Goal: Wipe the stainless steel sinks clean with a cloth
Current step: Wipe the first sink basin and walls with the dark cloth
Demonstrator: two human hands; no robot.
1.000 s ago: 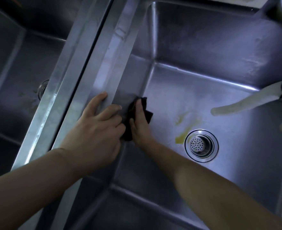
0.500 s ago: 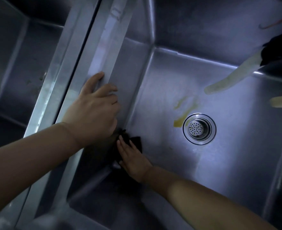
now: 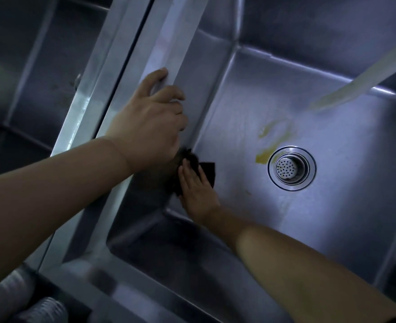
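I look down into the right stainless steel sink (image 3: 332,229). My right hand (image 3: 197,190) lies flat with straight fingers on a dark cloth (image 3: 207,172), pressing it against the basin floor near the left wall. My left hand (image 3: 150,120) grips the steel divider (image 3: 169,38) between the two sinks, fingers curled over its inner edge. Yellow smears (image 3: 273,136) mark the floor just left of the round drain strainer (image 3: 291,168). The left sink (image 3: 29,78) is dark and mostly in shadow.
A pale hose (image 3: 355,82) hangs in from the upper right over the basin. Ribbed grey pipes (image 3: 29,299) show below the sink's front rim at the bottom left.
My right hand slid the cloth down the left wall to the basin floor, then a little toward the drain. My left hand stayed on the divider. The view shifted downward.
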